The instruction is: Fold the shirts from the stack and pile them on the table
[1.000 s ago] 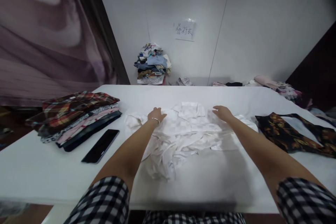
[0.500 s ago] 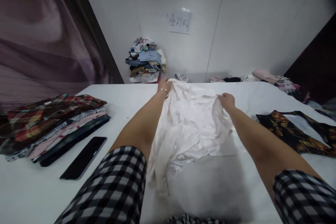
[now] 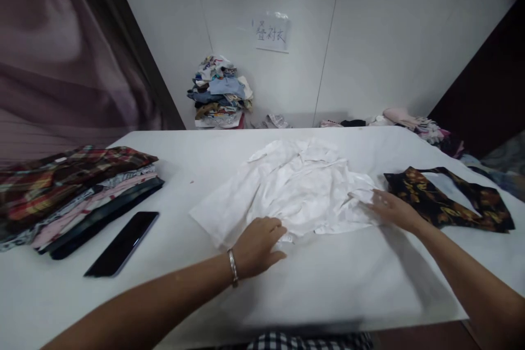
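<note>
Fingers (image 3: pixel 275 228) on white shirt (image 3: pixel 295 186), unlabelled.

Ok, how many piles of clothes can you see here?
3. A folded stack at the table's left, a heap against the back wall, and a loose pile at the far right. More may lie hidden beyond the table.

Both forearms are bare all the way down to the hands; no sleeve shows on either arm in this view. The left hand (image 3: pixel 258 246) wears a thin silver-coloured bracelet (image 3: pixel 232 267) at the wrist, a narrow metal band that catches the light. The right hand (image 3: pixel 389 209) carries no ring, watch or band that can be made out. At the bottom edge, a strip of black-and-white checked garment (image 3: pixel 303 340) shows, a small gingham pattern.
</note>
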{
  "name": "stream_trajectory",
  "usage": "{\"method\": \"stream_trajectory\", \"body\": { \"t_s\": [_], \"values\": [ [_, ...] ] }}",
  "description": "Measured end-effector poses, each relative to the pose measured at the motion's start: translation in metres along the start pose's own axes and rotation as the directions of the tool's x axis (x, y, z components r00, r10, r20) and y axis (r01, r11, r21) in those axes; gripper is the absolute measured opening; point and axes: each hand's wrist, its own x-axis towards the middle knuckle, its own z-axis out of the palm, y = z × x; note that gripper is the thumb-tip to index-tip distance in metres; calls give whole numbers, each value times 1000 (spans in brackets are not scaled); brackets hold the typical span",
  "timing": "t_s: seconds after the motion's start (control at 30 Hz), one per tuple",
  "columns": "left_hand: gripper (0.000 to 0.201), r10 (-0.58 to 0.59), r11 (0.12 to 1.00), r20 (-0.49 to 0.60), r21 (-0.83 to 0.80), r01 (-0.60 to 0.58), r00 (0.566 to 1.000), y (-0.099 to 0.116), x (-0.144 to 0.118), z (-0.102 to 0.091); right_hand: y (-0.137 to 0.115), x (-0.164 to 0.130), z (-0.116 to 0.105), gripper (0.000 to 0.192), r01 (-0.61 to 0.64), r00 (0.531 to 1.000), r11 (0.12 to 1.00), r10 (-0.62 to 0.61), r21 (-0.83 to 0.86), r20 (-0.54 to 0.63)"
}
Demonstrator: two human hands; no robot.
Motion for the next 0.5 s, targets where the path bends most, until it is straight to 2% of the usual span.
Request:
{"method": "stream_trajectory", "body": {
  "t_s": [0.07,0.13,0.2,0.27,0.37,0.43,0.5],
  "values": [
    [45,-46,997,-26,66,48,999,-10,-18,15,7,-15,5,61,104,995,994,-104,-35,9],
    [37,-96,985,-52,142,102,994,-22,-20,21,4,-20,8,41,188,982,978,-190,-90,-16],
    [28,-162,956,-61,237,172,985,-31,-13,18,-5,-20,6,25,165,984,981,-171,-101,-53],
    [28,-207,920,-69,325,218,976,-37,-7,4,-15,-22,-4,21,77,994,997,-76,7,-84],
    [29,-275,866,-160,387,316,948,-46,-14,-34,-24,-37,-29,27,26,996,956,0,291,-90],
    [28,-307,820,-275,410,399,911,-56,-29,-63,-25,-55,-46,32,31,999,899,-22,436,-25],
    [27,-334,787,-361,402,468,871,-70,-48,-84,-24,-71,-56,36,-4,995,861,-47,509,87]
  ]
}}
